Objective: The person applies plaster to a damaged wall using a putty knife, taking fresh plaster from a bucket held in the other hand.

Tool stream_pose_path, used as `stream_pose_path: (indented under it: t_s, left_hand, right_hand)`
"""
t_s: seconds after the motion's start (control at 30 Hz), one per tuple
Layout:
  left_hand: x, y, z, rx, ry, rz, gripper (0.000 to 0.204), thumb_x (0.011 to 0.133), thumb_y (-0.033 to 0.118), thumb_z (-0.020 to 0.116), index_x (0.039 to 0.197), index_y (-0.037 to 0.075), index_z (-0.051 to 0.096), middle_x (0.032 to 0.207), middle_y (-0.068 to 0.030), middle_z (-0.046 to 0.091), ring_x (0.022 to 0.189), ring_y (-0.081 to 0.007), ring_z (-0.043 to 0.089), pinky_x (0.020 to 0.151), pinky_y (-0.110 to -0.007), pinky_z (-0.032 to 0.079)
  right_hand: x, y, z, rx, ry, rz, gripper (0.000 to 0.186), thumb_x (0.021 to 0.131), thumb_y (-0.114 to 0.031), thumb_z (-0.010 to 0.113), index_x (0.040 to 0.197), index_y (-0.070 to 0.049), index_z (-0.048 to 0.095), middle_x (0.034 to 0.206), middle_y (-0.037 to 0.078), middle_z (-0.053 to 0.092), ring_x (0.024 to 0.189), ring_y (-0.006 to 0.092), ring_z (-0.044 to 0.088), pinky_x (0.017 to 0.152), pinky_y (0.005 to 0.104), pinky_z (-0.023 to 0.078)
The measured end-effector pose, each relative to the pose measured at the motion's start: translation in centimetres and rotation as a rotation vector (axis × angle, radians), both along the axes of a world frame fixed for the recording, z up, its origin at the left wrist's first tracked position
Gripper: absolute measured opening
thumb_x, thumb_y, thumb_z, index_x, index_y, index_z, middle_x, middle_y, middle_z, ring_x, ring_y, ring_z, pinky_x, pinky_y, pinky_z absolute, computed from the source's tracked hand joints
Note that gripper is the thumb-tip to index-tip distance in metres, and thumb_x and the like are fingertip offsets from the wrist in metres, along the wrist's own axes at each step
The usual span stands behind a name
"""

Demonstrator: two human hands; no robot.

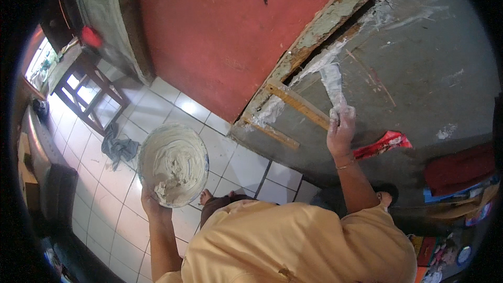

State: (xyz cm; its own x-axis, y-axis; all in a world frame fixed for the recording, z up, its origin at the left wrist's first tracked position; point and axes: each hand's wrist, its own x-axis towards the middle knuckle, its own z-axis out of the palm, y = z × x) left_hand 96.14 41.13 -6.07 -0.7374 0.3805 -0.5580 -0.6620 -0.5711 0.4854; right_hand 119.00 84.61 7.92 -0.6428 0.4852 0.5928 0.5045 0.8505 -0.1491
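My left hand point(154, 205) grips the near rim of a round basin point(142, 162) at the left. Thick off-white plaster point(181, 170) lies in it, smeared up the sides, with a lump near me. My right hand point(341, 128), whitened with plaster, is raised in front of the grey wall point(414, 78). Its fingers are closed on the lower end of a limp, plaster-coated strip point(332, 84). The strip's upper end meets white plaster smeared along the gap point(335, 39) beside the door frame. Whether it is cloth or mesh I cannot make out.
A red door panel point(220, 31) stands beside the worn frame point(314, 31). Two wooden battens point(301, 107) jut from it across the wall. Red patterned cloth point(385, 144) is below my right hand. A wooden stool point(86, 81) and grey rag point(119, 147) are on the tiled floor.
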Motion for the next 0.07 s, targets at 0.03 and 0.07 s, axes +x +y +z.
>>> stream_pose_path:
  t_s: [0.03,0.07]
  left_hand:
    - [-0.27,-0.01,0.13,0.005,0.001,0.008,0.048,0.1,0.034,0.039,0.136,0.003,0.043,0.132,-0.0162,0.053,0.115,-0.0318,0.055,0.096,-0.051,0.048]
    - [-0.4,-0.08,0.25,0.004,-0.001,0.017,0.049,0.1,0.034,0.041,0.138,0.003,0.041,0.135,-0.0167,0.05,0.117,-0.0327,0.054,0.096,-0.052,0.048]
  right_hand:
    - [0.15,0.06,0.0,-0.008,-0.007,-0.02,0.053,0.09,-0.011,0.058,0.14,-0.009,0.04,0.104,0.017,0.049,0.091,0.037,0.051,0.083,0.0454,0.043]
    - [0.2,-0.13,-0.28,-0.031,0.013,-0.022,0.057,0.089,-0.013,0.06,0.142,-0.011,0.038,0.111,0.017,0.048,0.098,0.037,0.05,0.086,0.0462,0.042]
